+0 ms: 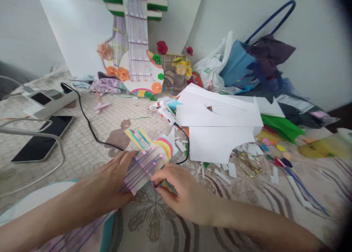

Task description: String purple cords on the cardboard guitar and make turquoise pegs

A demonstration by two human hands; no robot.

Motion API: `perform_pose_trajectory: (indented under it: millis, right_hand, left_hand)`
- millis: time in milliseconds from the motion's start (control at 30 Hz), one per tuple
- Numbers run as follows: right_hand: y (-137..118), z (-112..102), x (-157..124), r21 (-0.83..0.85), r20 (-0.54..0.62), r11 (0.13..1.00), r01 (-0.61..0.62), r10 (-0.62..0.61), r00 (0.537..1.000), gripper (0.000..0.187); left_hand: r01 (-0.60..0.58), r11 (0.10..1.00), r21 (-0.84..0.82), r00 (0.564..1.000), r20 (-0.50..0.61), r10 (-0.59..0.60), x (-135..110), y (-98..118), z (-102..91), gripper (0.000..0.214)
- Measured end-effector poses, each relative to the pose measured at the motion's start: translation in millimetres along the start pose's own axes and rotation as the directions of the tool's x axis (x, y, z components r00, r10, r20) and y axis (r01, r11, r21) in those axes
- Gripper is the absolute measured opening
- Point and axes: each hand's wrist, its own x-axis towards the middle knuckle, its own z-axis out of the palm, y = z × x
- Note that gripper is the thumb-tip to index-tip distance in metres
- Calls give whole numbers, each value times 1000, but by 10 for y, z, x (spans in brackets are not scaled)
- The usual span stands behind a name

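The paper guitar, left of the white paper, is gripped by the left hand while the right hand pinches at its edge, maybe on a blurry string, so this looks like stringing, which calls for a gentle pull.

Desk wears a patterned cloth, grid weave with brown flower blotches and wavy bands; left end carries a power strip, phone just nearer, black cable running toward centre. Back row by the wall: upright paper guitar, jar, white bag, blue bag. Centre to right: glue gun next to overlapping white sheets, scraps strewn about, gold scissors just right of them, blue stick near the right edge.
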Motion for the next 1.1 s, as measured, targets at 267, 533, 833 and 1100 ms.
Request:
perform_pose_trajectory:
  millis: [267, 533, 833, 1100]
  right_hand:
    - [59, 64, 50, -41, 105, 999, 0, 5, 994, 16]
    - [57, -25, 71, 119, 98, 971, -205, 194, 976, 26]
    - [63, -100, 139, 431, 139, 781, -451, 437, 889, 21]
    - [53, -79, 109, 397, 66, 857, -330, 332, 941, 31]
  left_hand:
    - [53, 998, -40, 999, 4, -53, -108, -203, -20, 82]
    - [-175, 982, -73, 955, -255, 151, 83, -18, -246, 31]
    - [-316, 919, -237, 928, -280, 247, 312, 186, -157, 15]
    - [-283, 942, -182, 931, -290, 223, 357, 240, -181, 19]
